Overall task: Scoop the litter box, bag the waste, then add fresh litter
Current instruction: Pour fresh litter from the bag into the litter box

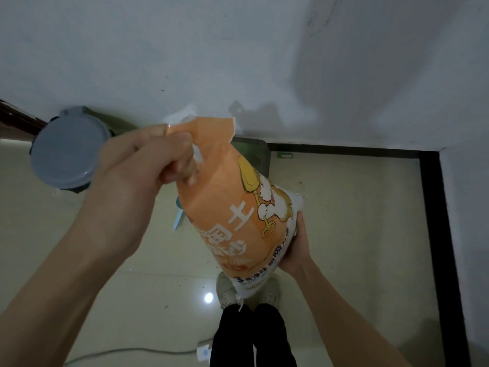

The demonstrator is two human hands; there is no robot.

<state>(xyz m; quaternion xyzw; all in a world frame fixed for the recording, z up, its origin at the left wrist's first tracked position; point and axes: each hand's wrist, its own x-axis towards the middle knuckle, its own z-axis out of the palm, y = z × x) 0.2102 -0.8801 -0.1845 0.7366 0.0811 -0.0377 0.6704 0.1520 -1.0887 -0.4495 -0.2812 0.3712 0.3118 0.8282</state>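
Between both hands [148, 157] [297, 250], orange litter bag [227, 207], torn top, contents hidden.

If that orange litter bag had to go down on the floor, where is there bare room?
Bare cream tile floor lies right of the orange litter bag, bordered by the black baseboard. Left it is crowded: grey round lidded bin, light-blue scoop; a white cable runs nearer the shoes.
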